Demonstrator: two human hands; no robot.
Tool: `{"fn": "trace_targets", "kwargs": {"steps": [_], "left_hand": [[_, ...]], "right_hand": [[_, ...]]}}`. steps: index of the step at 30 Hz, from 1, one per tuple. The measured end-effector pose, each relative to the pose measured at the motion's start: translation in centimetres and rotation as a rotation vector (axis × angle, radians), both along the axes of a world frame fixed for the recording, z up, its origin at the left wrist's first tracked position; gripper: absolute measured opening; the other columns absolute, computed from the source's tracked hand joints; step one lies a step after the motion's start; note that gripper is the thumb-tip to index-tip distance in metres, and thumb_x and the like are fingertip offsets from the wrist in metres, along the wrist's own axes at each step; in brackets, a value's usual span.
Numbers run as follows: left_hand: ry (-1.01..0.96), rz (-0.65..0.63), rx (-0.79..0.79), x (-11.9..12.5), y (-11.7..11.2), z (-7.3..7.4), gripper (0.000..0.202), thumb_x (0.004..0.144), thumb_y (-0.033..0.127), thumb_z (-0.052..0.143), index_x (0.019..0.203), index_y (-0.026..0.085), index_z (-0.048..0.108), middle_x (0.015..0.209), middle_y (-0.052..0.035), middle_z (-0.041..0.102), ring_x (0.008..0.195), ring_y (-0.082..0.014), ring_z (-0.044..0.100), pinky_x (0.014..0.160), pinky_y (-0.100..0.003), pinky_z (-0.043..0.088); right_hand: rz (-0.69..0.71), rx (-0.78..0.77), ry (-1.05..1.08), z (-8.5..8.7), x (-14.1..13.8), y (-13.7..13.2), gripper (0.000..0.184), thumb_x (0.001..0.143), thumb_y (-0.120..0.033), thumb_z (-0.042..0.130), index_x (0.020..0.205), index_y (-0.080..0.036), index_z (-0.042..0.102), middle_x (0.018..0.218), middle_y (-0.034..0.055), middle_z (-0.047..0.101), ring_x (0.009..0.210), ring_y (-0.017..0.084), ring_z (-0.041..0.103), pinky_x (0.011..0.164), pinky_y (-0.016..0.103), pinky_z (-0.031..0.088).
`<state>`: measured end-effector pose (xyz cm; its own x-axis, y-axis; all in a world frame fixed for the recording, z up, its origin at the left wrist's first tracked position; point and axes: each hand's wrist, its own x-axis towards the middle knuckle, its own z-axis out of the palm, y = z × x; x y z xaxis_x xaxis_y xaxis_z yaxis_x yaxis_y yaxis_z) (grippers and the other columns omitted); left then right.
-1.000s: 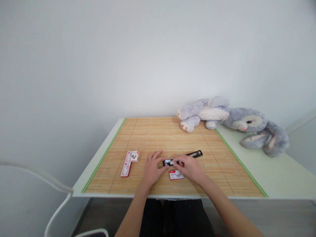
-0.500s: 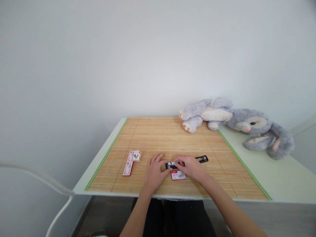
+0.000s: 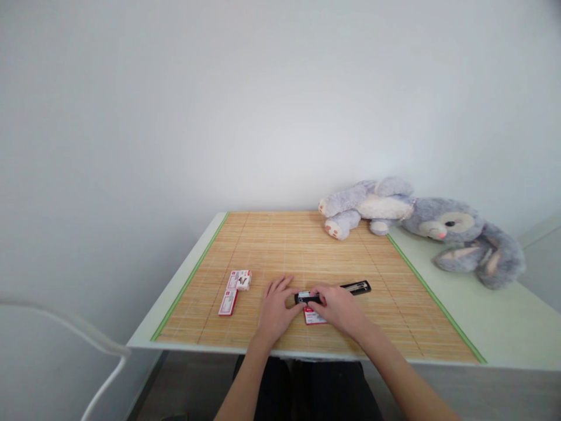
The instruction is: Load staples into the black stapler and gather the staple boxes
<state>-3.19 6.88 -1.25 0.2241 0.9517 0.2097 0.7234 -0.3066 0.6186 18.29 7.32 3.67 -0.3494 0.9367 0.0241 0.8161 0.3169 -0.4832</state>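
Observation:
A black stapler (image 3: 358, 287), opened out flat, lies across the mat in front of me. My left hand (image 3: 276, 310) holds its left end between thumb and index finger, the other fingers stretched out on the mat. Over the stapler's middle is my right hand (image 3: 337, 307), its fingertips pinched down on the silver and black channel. Whether a strip of staples is between those fingertips is hidden. Just below the stapler lies a red and white staple box (image 3: 314, 317), partly covered by my right hand.
Several small red and white boxes (image 3: 228, 302) sit together on the left of the bamboo mat (image 3: 280, 245). A grey plush rabbit (image 3: 447, 221) lies along the back right. A white cable (image 3: 100, 345) hangs at the left, near the table's front edge.
My right hand has shifted slightly left and down over the stapler, covering more of the staple box. The view has tilted up slightly. My left hand keeps its hold.

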Motion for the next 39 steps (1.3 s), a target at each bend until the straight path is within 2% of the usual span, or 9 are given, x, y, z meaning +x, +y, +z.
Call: {"fn": "trace_targets", "kwargs": {"steps": [5,9,11,14,17,20,26,32,39], "left_hand": [[0.0,-0.005,0.011,-0.1,0.0,-0.1,0.032,0.086,0.045,0.074,0.117,0.037,0.073,0.155,0.0023,0.05,0.147,-0.025,0.037,0.125,-0.054,0.019],[0.005,0.0,0.003,0.0,0.1,0.0,0.032,0.085,0.045,0.075,0.115,0.035,0.074,0.153,0.0006,0.051,0.146,-0.0261,0.038,0.124,-0.055,0.021],[0.003,-0.001,0.002,0.0,0.2,0.0,0.032,0.084,0.045,0.075,0.114,0.034,0.074,0.153,0.0001,0.052,0.146,-0.0266,0.038,0.124,-0.055,0.021],[-0.006,-0.001,0.009,0.0,0.1,-0.1,0.032,0.084,0.045,0.075,0.115,0.035,0.074,0.153,0.0014,0.052,0.146,-0.0261,0.038,0.124,-0.054,0.022],[-0.011,-0.003,0.016,0.0,0.1,-0.1,0.032,0.084,0.044,0.076,0.115,0.037,0.073,0.153,0.0034,0.052,0.146,-0.025,0.038,0.124,-0.053,0.022],[-0.005,-0.005,0.017,0.0,0.0,0.0,0.031,0.084,0.044,0.076,0.115,0.037,0.073,0.153,0.0033,0.052,0.146,-0.0253,0.038,0.123,-0.053,0.022],[-0.007,-0.008,0.011,0.1,0.0,0.1,0.032,0.085,0.043,0.075,0.116,0.037,0.073,0.151,0.0013,0.054,0.145,-0.0255,0.038,0.124,-0.053,0.022],[-0.004,-0.017,0.019,0.2,0.1,0.1,0.035,0.084,0.043,0.076,0.119,0.039,0.072,0.151,0.0025,0.054,0.146,-0.0255,0.038,0.123,-0.053,0.022],[0.008,-0.016,0.021,0.2,0.0,0.0,0.033,0.086,0.046,0.073,0.118,0.036,0.072,0.152,0.002,0.053,0.146,-0.0257,0.038,0.124,-0.052,0.021]], "right_hand": [[-0.07,0.038,0.105,-0.2,1.9,-1.1,0.029,0.092,-0.047,0.063,0.112,-0.029,0.072,0.074,-0.0003,0.067,0.067,0.016,0.06,0.062,0.026,0.035],[-0.442,0.2,0.228,-1.0,7.6,-1.4,0.054,0.093,-0.064,0.054,0.126,-0.023,0.066,0.061,-0.0023,0.055,0.057,0.017,0.054,0.058,0.028,0.036],[-0.569,0.201,0.266,-1.7,10.1,-1.3,0.063,0.09,-0.07,0.053,0.127,-0.02,0.065,0.059,-0.0028,0.053,0.055,0.018,0.053,0.057,0.029,0.037],[-0.497,0.051,0.362,-2.7,11.4,-0.9,0.066,0.091,-0.072,0.048,0.127,-0.018,0.064,0.067,0.0005,0.061,0.062,0.02,0.058,0.06,0.03,0.042],[-0.388,-0.011,0.475,-2.3,10.2,-0.4,0.06,0.094,-0.069,0.044,0.122,-0.02,0.064,0.075,0.002,0.065,0.065,0.019,0.058,0.061,0.03,0.045],[-0.253,0.01,0.493,-0.3,7.8,0.1,0.049,0.095,-0.065,0.049,0.109,-0.021,0.066,0.083,0.0032,0.068,0.07,0.018,0.059,0.064,0.029,0.045],[-0.074,0.091,0.138,3.1,3.3,1.2,0.033,0.095,-0.056,0.057,0.089,-0.025,0.066,0.068,-0.0015,0.064,0.062,0.015,0.056,0.059,0.027,0.033],[0.027,0.125,-0.126,3.3,0.3,1.9,0.032,0.095,-0.055,0.059,0.09,-0.026,0.067,0.08,0.0025,0.073,0.071,0.018,0.065,0.059,0.027,0.027],[0.06,0.074,-0.262,2.6,-1.8,2.1,0.035,0.093,-0.057,0.061,0.1,-0.024,0.07,0.095,0.0073,0.076,0.088,0.024,0.07,0.069,0.027,0.038]]}}
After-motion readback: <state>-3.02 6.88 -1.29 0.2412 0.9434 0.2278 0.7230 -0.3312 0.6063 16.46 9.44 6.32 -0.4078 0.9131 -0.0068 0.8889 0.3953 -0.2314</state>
